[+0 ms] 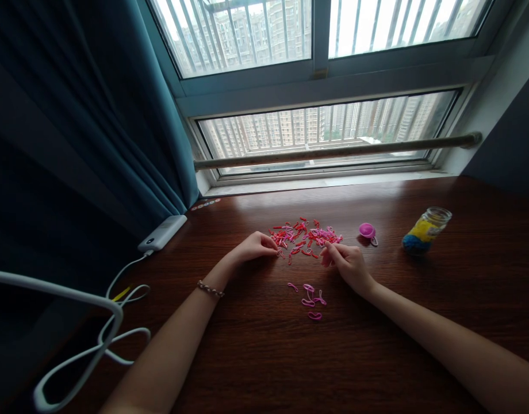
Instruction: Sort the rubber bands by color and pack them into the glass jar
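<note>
The person's left forearm [178,339] slants forward and inward from the near left, bare to the wrist [225,267]. The left hand [259,246] is turned inward, its back up, fingers bent and tips drawn together. The right forearm [441,333], also bare, reaches in from the near right. The right hand [349,264] points forward and inward, fingers curled. The two hands are apart, roughly level with each other.
</note>
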The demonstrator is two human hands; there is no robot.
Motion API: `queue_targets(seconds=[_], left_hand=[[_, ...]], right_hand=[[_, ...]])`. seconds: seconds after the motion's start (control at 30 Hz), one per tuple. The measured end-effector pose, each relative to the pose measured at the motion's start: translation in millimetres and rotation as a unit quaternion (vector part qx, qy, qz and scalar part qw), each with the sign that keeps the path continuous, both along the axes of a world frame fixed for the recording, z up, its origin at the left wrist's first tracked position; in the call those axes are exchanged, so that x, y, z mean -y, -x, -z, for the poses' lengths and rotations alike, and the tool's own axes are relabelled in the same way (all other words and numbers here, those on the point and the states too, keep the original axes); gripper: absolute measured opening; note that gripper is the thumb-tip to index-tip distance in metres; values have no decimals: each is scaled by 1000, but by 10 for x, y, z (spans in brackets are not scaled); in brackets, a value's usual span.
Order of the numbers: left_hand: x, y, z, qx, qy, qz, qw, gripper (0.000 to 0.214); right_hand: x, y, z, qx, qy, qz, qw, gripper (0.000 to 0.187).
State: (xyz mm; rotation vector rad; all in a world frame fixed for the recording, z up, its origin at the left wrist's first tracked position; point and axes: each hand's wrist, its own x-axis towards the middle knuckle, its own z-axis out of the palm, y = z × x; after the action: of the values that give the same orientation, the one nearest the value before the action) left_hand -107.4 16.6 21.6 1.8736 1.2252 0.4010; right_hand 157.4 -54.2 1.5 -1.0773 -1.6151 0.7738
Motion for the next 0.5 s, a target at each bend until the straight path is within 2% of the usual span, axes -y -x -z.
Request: queue_targets(seconds=[0.17,0.27,0.4,0.5], left_hand=[[-33,15,65,-6,8,20,1000,32],[2,-15,21,-2,3,16,1000,33],[98,-91,-124,51,20,0,999,33],[209,-205,-213,89,52,21,994,32]], right_hand=[[16,2,-3,3,-4,0,1000,40],[-3,-21,4,1,-17,25,1000,39],[-130,-137,26,-18,-28,107,994,40],[-266,-258,63,7,-31,181,983,35]])
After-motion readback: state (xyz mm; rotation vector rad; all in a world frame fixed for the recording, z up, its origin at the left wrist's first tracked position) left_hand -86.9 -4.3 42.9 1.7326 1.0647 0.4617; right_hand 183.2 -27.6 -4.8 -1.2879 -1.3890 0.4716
